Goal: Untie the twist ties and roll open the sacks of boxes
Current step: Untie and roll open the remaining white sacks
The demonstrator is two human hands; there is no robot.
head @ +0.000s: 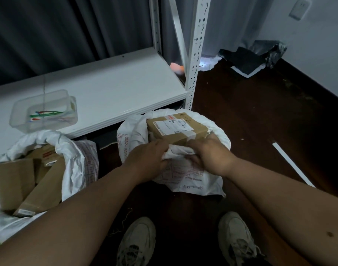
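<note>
White printed plastic sack (183,175) at 12 o'clock on dark floor, taped brown cardboard box (176,126) exposed inside. Left hand (147,156) and right hand (212,156), fingers curled, grip rolled near rim side by side; rim runs 9-to-3, equally near both hands.

Storage or parcel-sorting room, dim light. White slotted-steel shelving (195,52) at centre and upper left of frame, dark curtain (58,33) behind. Dark wood floor (260,120). Two white sacks (129,135) of labelled cardboard boxes (175,125) at lower left and centre. Clear tub (43,110) of coloured ties on the shelf. Black bags (254,54) dumped upper right.
</note>
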